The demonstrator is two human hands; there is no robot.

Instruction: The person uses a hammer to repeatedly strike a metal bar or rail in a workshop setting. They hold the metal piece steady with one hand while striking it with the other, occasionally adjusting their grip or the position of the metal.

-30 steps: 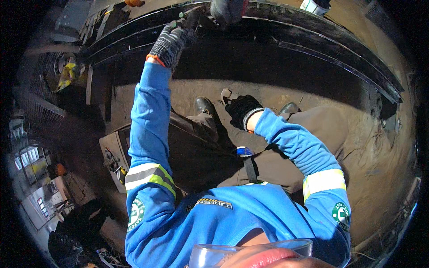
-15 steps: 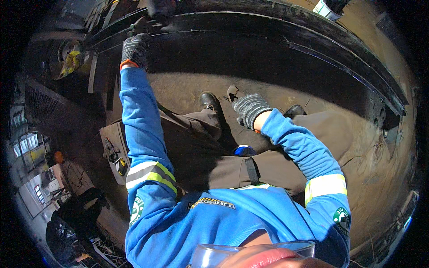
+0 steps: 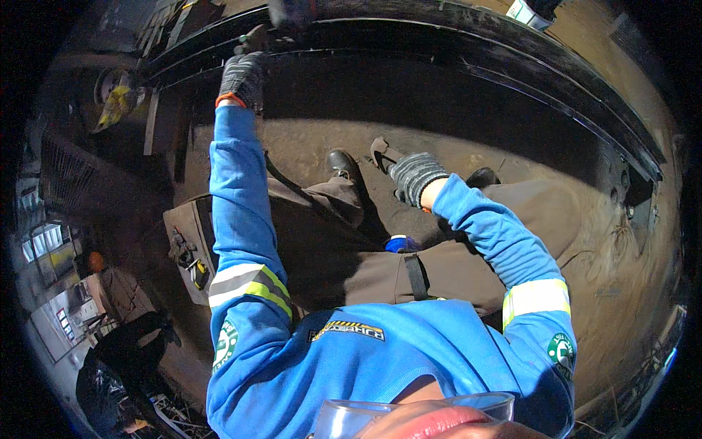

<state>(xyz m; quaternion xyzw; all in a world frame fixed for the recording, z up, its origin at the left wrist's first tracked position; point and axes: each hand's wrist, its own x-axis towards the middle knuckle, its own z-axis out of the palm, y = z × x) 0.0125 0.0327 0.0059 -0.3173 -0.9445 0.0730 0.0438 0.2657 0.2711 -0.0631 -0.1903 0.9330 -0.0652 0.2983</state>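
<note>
Sunlit floor [image 3: 289, 143], lettered shirt patch [image 3: 347, 331]: left hand [image 3: 243, 77] clasps something unclear [image 3: 253, 39], right hand [image 3: 417, 176] a hammer-like tool [image 3: 379, 152].

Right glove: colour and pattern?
The right glove is dark with light grey streaks; it shows best in the head view.

Blue sweatshirt [image 3: 329, 380], yellow-edged reflective armbands [image 3: 248, 285], round green sleeve patches [image 3: 561, 350]; striped grey knit gloves [image 3: 420, 174], orange-hemmed; brown trousers [image 3: 365, 282], dark boots [image 3: 341, 162], clear glasses [image 3: 338, 418].

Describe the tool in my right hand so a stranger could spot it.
Below the long black beam lies sunlit ground. There the gloved right hand grips a hammer-like tool. Its curved, grey-brown head is paler than the black boot to its left.
</note>
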